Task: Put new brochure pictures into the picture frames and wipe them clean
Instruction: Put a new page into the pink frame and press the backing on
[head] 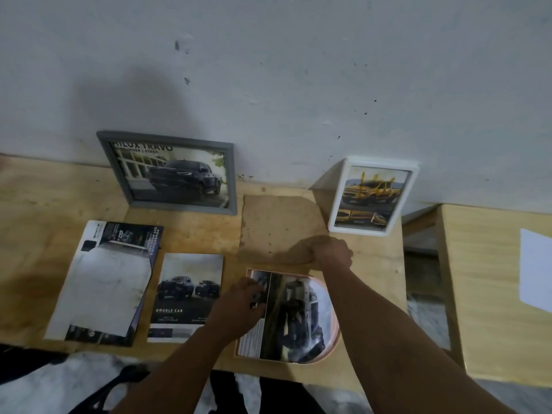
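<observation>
A pink arch-shaped picture frame (334, 330) lies flat at the table's front edge, and a cut brochure picture (295, 318) of a dark truck rests on it. My left hand (242, 303) has curled fingers on the picture's left part. Just beyond lies a brown arch-shaped backing board (277, 225); my right hand (331, 252) is closed in a fist on its near right edge. A grey frame (167, 171) with a dark truck picture leans on the wall. Further right, a white frame (373, 195) with a yellow truck picture also leans there.
Two brochures lie on the wooden table (38, 210): a large worn one (104, 282) at the left and a "Double Cab" one (188, 297) beside my left hand. A second wooden surface (484, 279) with a white sheet (536, 270) stands right, across a gap.
</observation>
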Demonstrator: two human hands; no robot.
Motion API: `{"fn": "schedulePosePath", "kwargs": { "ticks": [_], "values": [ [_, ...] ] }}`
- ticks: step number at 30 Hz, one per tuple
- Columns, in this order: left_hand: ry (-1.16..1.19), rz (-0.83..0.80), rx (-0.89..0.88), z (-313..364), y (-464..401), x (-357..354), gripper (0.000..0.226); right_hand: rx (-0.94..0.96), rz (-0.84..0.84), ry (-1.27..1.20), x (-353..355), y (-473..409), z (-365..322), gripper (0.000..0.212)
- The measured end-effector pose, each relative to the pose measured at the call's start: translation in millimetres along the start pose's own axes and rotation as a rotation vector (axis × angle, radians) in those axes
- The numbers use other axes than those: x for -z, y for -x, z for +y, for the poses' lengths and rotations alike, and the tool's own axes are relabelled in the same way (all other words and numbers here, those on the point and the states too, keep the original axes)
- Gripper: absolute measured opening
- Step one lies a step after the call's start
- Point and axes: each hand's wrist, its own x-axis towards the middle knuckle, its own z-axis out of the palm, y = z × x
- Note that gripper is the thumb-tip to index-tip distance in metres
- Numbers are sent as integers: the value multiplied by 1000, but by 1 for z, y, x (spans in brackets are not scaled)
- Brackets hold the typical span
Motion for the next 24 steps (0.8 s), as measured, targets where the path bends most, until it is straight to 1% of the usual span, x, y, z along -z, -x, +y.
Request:
{"fn": "schedulePosePath", "kwargs": {
  "ticks": [1, 3, 4, 5, 7, 9, 11, 13, 16, 19, 21, 24],
  "values": [
    [3, 0, -2, 0, 1, 0, 49, 19, -44, -30, 0, -3, 2, 62],
    [12, -4, -4, -1, 3, -1, 51, 92, -149, -70, 2, 1, 2, 39],
    [15, -6, -7, -1, 3, -1, 52, 119, -169, -65, 6, 6, 2, 27],
    [15, -8, -11, -1, 4, -1, 53, 157, -166, -25, 9, 10, 1, 22],
    [16, -11, -17, 1, 6, 0, 54, 163, -118, -20, 14, 18, -4, 34],
    [16, -11, -31, 4, 8, 1, 50, 180, -89, -52, 16, 21, -3, 38],
    [5, -18, -45, 7, 11, 2, 47, 182, -74, -103, 13, 21, 0, 34],
    [3, -18, -64, 8, 13, 2, 46, 172, -33, -354, 14, 29, 1, 33],
    [19, -16, -103, 7, 15, 2, 38, 282, -107, -563, 17, 46, 2, 35],
    [26, -28, -132, 2, 16, 1, 31, 406, -166, -637, 21, 56, 5, 23],
    [27, -43, -144, 2, 19, 3, 33, 446, -132, -668, 31, 73, 6, 16],
    [18, -18, -144, 2, 26, 6, 40, 458, -88, -726, 48, 94, 19, 19]
  ]
}}
